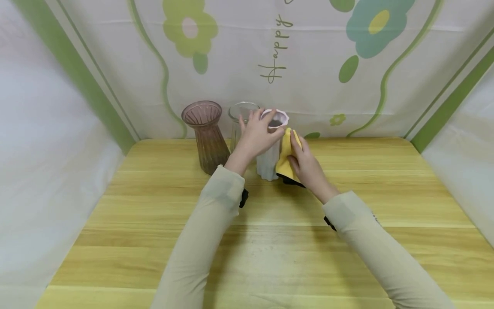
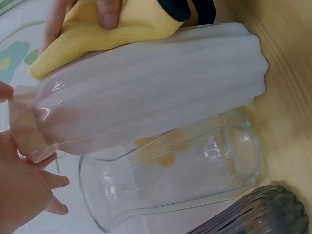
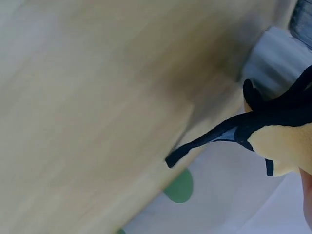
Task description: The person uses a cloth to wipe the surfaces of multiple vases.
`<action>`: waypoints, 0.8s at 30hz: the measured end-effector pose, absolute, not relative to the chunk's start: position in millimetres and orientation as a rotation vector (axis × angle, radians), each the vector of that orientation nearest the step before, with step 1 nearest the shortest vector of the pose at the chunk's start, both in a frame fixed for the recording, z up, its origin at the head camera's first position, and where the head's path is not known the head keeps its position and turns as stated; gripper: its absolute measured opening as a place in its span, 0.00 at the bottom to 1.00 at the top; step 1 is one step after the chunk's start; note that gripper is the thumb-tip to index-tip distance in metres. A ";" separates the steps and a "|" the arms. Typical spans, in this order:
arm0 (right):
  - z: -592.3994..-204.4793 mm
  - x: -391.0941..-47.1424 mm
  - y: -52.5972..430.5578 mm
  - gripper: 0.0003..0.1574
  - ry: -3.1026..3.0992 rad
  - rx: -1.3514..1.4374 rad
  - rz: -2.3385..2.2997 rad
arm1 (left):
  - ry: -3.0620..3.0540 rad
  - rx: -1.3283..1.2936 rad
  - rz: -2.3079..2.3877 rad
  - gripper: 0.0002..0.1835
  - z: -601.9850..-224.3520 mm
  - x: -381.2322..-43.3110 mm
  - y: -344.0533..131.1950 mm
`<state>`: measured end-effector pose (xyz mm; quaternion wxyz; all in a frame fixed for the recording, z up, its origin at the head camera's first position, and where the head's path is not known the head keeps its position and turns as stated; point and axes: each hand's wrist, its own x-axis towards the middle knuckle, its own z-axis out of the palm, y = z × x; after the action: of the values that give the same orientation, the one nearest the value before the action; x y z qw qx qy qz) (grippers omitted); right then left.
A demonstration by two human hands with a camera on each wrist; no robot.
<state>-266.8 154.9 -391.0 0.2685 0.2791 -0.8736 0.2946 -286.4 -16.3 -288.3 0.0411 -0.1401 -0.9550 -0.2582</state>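
A white fluted vase point(image 2: 161, 92) with a pinkish wavy rim stands upright near the back of the table. My left hand point(image 1: 257, 135) holds it at the neck, thumb on one side of the rim and fingers on the other. In my right hand point(image 1: 308, 169) is a yellow cloth point(image 1: 285, 152) with black edging, pressed along the right side of the vase. The right wrist view shows the cloth's black edge point(image 3: 214, 131) hanging loose, with most of the right hand out of frame.
Just left of the white vase stands a clear glass vase point(image 2: 170, 175), partly behind my left hand. Further left is a purple ribbed glass vase point(image 1: 208, 137). A printed flower curtain point(image 1: 308, 94) hangs behind the wooden table point(image 1: 270, 257).
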 end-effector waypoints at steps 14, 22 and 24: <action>-412.9 -264.6 173.8 0.40 -2.639 0.753 0.654 | -2.852 -0.405 -0.907 0.33 -294.5 -283.6 -14.9; -393.9 -266.7 168.7 0.50 -2.443 0.755 0.707 | -2.908 -0.404 -0.777 0.33 -290.7 -283.2 -15.0; -387.6 -267.1 167.1 0.53 -2.380 0.777 0.698 | -2.901 -0.411 -0.780 0.33 -290.8 -283.2 -14.9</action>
<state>-267.1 167.1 -387.6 0.2678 0.2880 -0.8823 0.2588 -283.2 -14.9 -290.8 0.0547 -0.1353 -0.9554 -0.2569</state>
